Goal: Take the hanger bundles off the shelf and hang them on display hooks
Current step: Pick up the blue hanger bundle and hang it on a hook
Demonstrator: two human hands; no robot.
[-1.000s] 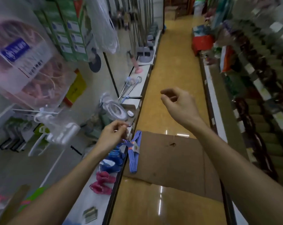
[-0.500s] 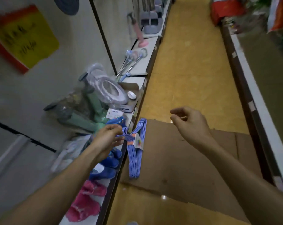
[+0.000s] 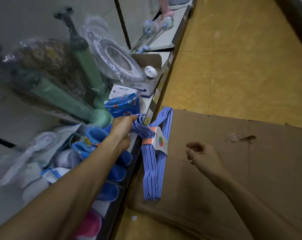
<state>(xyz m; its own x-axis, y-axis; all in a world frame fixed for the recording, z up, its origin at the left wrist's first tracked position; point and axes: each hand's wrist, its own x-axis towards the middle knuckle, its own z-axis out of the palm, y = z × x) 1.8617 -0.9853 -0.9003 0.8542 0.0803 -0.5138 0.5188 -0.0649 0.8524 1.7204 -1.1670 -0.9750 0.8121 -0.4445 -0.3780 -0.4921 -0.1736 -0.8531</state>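
Note:
A bundle of periwinkle-blue wire hangers (image 3: 152, 163), banded with an orange strip and a white label, hangs down past the front edge of the low shelf (image 3: 129, 163) over a sheet of cardboard. My left hand (image 3: 122, 130) grips the bundle's hooks at the top, just above the shelf edge. To the right of the bundle, my right hand (image 3: 204, 155) floats over the cardboard, fingers loosely curled and holding nothing. No display hooks show in this view.
The shelf carries blue slippers (image 3: 115, 170), pink slippers (image 3: 91, 224), green rolled items in plastic (image 3: 60, 97), a wrapped toilet seat (image 3: 115, 58) and a small white box (image 3: 145, 84). Flattened cardboard (image 3: 233, 170) lies on the yellow aisle floor (image 3: 233, 58).
The view has swung downward from the aisle to the shelf edge. My left hand keeps its hold on the hanger hooks. My right hand has dropped lower, closer to the bundle.

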